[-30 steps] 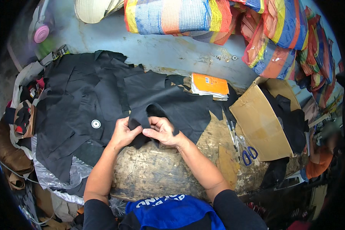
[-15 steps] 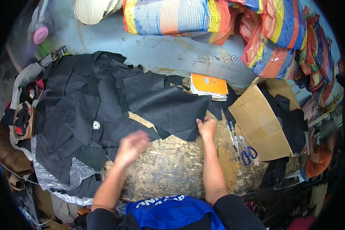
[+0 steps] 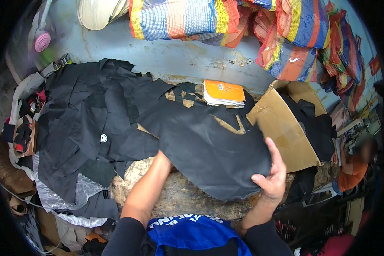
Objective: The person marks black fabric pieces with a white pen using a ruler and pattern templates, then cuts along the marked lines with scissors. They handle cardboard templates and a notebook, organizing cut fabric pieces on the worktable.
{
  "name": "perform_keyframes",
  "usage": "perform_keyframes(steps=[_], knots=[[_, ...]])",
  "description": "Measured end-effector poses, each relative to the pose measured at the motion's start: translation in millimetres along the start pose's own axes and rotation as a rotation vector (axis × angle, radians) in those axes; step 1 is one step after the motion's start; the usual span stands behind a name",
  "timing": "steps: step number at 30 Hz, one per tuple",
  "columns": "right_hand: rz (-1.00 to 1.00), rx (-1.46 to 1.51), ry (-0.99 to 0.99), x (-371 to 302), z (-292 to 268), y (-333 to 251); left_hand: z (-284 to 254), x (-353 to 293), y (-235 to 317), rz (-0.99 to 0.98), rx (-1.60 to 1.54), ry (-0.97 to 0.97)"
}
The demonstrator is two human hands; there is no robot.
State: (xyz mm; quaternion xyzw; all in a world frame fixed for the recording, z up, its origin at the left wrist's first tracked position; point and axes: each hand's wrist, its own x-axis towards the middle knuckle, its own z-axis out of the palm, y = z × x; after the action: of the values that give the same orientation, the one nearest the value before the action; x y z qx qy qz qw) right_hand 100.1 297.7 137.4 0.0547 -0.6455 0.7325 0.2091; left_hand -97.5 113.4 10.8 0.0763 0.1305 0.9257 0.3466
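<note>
A large black leather-like piece (image 3: 217, 153) is raised over the worktable, its curved lower edge bulging toward me. My left forearm (image 3: 145, 187) runs under it, and the sheet hides that hand's fingers. At the sheet's right edge is my right hand (image 3: 272, 181), thumb and fingers spread apart, the thumb close against the edge. Many more black pieces (image 3: 81, 111) lie overlapped in a broad heap to the left. The scissors and pens are out of sight behind the raised piece.
An orange-covered book (image 3: 224, 91) lies at the back, next to a tilted cardboard box (image 3: 286, 132) holding black scraps. Worn wooden tabletop (image 3: 130, 173) shows in front. Colourful woven bags (image 3: 179, 19) hang above. Another person in orange (image 3: 354, 170) is at far right.
The black piece has been lifted off the table and shifted right and nearer, covering the scissors and pens. My left hand went under it; my right hand moved right and lower, its fingers spreading.
</note>
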Motion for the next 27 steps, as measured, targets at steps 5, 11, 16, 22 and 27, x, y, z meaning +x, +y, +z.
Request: perform_keyframes(steps=[5, 11, 16, 22, 27], knots=[[-0.043, -0.166, 0.148, -5.7, -21.4, 1.6, 6.0, -11.9, 55.6, 0.229, 0.231, 0.045], [0.001, -0.238, 0.12, -4.2, -46.0, 13.7, -20.0, -74.3, 90.7, 0.269, 0.455, 0.233], [0.299, -0.411, 0.112, -5.4, -87.3, 69.6, -41.4, -152.6, 109.8, 0.174, 0.799, 0.482], [0.481, -0.754, 0.033, -27.7, -119.4, 132.2, -55.3, -182.4, 112.2, 0.175, 1.524, 0.597], [0.4, -0.629, 0.231, -32.3, -154.0, 127.8, -61.3, -183.9, 135.5, 0.315, 2.089, 0.589]])
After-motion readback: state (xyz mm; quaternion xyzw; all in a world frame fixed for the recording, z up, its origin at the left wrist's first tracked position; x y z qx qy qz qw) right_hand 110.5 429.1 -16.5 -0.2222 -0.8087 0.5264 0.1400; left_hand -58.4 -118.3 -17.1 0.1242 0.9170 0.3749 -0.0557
